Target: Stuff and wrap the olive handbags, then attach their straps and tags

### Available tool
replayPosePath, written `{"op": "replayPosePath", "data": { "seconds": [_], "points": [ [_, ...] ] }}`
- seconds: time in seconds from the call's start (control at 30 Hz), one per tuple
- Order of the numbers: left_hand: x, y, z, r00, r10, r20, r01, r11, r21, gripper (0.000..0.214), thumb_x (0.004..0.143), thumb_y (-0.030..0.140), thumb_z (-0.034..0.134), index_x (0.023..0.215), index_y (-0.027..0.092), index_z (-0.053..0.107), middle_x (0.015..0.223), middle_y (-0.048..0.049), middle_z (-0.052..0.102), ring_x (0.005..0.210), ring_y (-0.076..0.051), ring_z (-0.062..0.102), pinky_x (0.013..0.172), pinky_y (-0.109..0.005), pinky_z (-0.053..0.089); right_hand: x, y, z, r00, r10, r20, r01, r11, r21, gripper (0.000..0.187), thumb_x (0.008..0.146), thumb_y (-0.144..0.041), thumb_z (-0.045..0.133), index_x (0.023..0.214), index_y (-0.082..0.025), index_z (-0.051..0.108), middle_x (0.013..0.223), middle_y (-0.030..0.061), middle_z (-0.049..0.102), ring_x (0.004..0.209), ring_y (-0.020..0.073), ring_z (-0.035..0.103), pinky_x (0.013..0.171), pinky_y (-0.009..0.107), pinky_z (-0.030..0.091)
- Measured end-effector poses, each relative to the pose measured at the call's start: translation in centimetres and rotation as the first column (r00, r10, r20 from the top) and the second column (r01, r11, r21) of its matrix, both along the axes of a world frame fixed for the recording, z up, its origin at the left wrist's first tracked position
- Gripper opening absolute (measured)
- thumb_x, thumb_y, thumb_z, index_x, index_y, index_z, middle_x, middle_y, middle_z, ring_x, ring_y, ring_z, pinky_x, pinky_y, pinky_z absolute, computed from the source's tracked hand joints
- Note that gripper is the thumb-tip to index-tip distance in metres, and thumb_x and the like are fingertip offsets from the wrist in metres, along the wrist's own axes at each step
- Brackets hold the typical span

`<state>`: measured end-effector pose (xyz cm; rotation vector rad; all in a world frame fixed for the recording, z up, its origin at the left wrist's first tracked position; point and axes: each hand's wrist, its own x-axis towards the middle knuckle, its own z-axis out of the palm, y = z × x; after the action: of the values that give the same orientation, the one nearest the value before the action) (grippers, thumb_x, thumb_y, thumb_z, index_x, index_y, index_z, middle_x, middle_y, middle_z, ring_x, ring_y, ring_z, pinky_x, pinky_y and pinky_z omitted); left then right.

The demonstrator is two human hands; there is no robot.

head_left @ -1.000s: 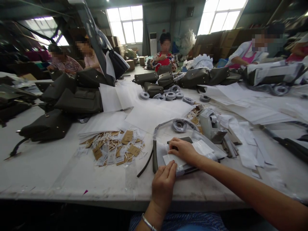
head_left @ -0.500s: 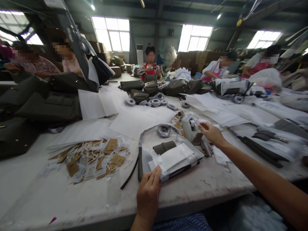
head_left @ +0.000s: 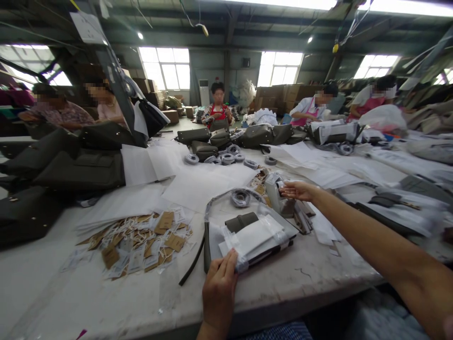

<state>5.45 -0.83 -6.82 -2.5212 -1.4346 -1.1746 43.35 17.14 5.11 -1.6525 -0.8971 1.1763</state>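
A dark olive handbag point(head_left: 219, 236) lies on the table in front of me, its flap and front partly covered by white wrapping paper point(head_left: 256, 238) and clear tape. My left hand point(head_left: 221, 281) grips its near left edge, thumb and fingers on the taped paper. The bag's wrapped handle point(head_left: 221, 194) arches behind it, and a dark strap end point(head_left: 191, 262) sticks out to the left. Beyond the bag's right side stands a grey tape dispenser point(head_left: 273, 189). My right hand point(head_left: 299, 190) reaches to it with fingers stretched out, fingertips at the tape roll; no tape strip is discernible in them.
Brown and white hang tags point(head_left: 141, 243) lie heaped at left. White sheets point(head_left: 208, 182) cover the middle, with wrapped strap coils point(head_left: 228, 158) behind. Dark bags point(head_left: 81, 167) are piled at left, and wrapped bags point(head_left: 389, 208) lie at right. Several people work across the table.
My right hand has moved left against the dispenser, and its fingers have gone from pinched to stretched out. My left hand keeps its hold on the handbag. The view has tilted up slightly.
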Motion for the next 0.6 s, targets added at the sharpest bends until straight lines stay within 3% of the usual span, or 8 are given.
{"op": "replayPosePath", "data": {
  "seconds": [0.1,0.2,0.37,0.5,0.6],
  "points": [
    [-0.1,0.0,-0.1,1.000,-0.011,-0.002,0.011,1.000,-0.016,0.060,0.079,-0.002,0.064,0.135,0.020,0.056,0.126,-0.0025,0.069,0.100,-0.021,0.064,0.088,-0.030,0.060,-0.2,-2.3,1.1,0.997,-0.064,-0.037,0.064,0.998,-0.016,0.020,0.098,-0.025,0.056,0.086,-0.012,0.063,0.087,0.0146,0.073,0.073,0.0164,0.072,0.071,0.026,0.063],
    [-0.1,-0.1,0.0,1.000,-0.005,-0.008,0.005,0.999,-0.040,0.059,0.080,-0.002,0.065,0.135,0.020,0.056,0.126,-0.0018,0.069,0.104,-0.021,0.063,0.091,-0.030,0.058,-0.7,-6.5,1.2,0.995,-0.086,-0.055,0.087,0.996,0.014,0.020,0.096,-0.029,0.060,0.091,-0.011,0.067,0.100,0.0157,0.074,0.081,0.0168,0.073,0.073,0.023,0.063],
    [-0.2,-0.2,0.0,0.999,-0.010,-0.031,0.009,0.999,-0.044,0.058,0.081,-0.001,0.065,0.135,0.019,0.055,0.128,-0.0024,0.068,0.106,-0.020,0.062,0.093,-0.030,0.057,-2.3,-12.3,-2.6,0.982,-0.190,0.008,0.189,0.980,0.065,0.024,0.084,-0.035,0.076,0.087,-0.011,0.072,0.096,0.0165,0.075,0.073,0.0183,0.073,0.063,0.022,0.062],
    [-0.2,-0.1,-0.2,0.999,-0.018,-0.044,0.016,0.999,-0.046,0.062,0.079,-0.002,0.067,0.136,0.019,0.054,0.128,-0.0023,0.068,0.105,-0.021,0.062,0.091,-0.031,0.058,-2.7,-12.6,-6.1,0.962,-0.269,0.055,0.264,0.961,0.083,0.027,0.076,-0.036,0.082,0.082,-0.013,0.070,0.087,0.0131,0.075,0.064,0.0157,0.070,0.056,0.021,0.060],
    [-0.2,-0.1,-0.3,0.999,-0.016,-0.045,0.014,0.999,-0.047,0.065,0.078,-0.003,0.067,0.137,0.018,0.053,0.128,-0.0027,0.068,0.106,-0.021,0.062,0.091,-0.033,0.058,-2.1,-11.3,-7.4,0.951,-0.283,0.122,0.271,0.957,0.107,0.029,0.073,-0.039,0.083,0.078,-0.014,0.068,0.078,0.0103,0.075,0.057,0.0146,0.067,0.049,0.021,0.056]
  ]
}}
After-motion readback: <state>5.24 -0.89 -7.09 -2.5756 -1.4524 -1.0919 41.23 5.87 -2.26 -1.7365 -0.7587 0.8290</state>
